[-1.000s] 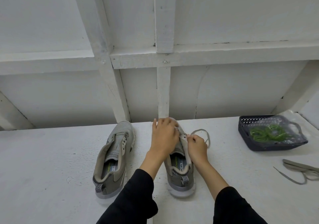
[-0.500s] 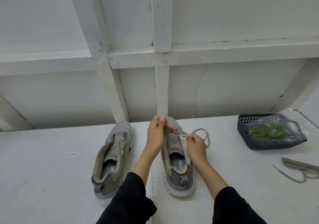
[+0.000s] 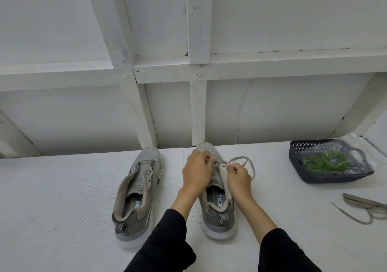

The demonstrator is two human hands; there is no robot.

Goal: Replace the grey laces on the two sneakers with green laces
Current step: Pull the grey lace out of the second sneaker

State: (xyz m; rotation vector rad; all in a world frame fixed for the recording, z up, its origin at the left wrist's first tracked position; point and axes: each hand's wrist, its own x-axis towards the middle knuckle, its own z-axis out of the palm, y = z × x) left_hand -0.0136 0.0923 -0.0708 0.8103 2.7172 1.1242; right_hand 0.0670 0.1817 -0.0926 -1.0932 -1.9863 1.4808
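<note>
Your left hand [image 3: 195,171] and right hand [image 3: 238,175] both work right sneaker [image 3: 217,215] mid-desk [image 3: 52,208], near front edge; fingers curled, each pinching at eyelet area, right hand on grey lace [image 3: 249,163] looping beyond it. Left sneaker [image 3: 136,190] just beside, unlaced, untouched. Removed grey lace [image 3: 364,206] at right edge. Green laces [image 3: 323,162] in dark basket [image 3: 314,177], far right corner.

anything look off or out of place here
Nothing damaged or spilled. A loose grey lace lies on the white table at the right edge, and the left sneaker has empty eyelets, which fits relacing.
</note>
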